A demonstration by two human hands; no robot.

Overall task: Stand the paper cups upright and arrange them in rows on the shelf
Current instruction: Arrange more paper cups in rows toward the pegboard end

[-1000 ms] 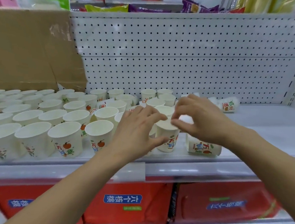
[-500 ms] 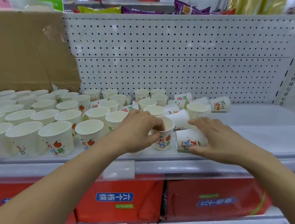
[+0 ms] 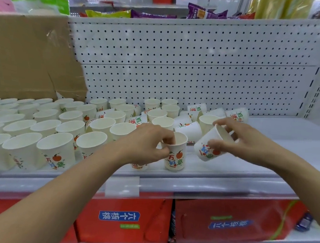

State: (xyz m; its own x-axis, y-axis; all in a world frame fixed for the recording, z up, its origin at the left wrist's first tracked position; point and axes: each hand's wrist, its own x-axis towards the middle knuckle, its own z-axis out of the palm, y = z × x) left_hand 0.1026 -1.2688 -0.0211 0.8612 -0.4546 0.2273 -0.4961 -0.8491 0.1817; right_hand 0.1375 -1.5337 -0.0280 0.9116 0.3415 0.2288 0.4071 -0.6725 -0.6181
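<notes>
White paper cups with red fruit prints fill the grey shelf (image 3: 266,168). Several upright cups (image 3: 57,147) stand in rows on the left. My left hand (image 3: 147,145) pinches the rim of an upright cup (image 3: 175,157) near the shelf's front edge, fingers dipping inside it. My right hand (image 3: 236,140) holds a tilted cup (image 3: 205,148) just off the shelf, its mouth facing up and to the right. Behind the hands several cups (image 3: 191,129) lie on their sides, mixed with upright ones.
A brown cardboard box (image 3: 30,57) stands at the back left. A white pegboard wall (image 3: 198,66) closes the back. The right part of the shelf (image 3: 297,143) is bare. Red cartons (image 3: 224,222) sit on the shelf below.
My right hand has lifted the cup that lay on its side and tilted it partly up. My left hand still holds the same upright cup.
</notes>
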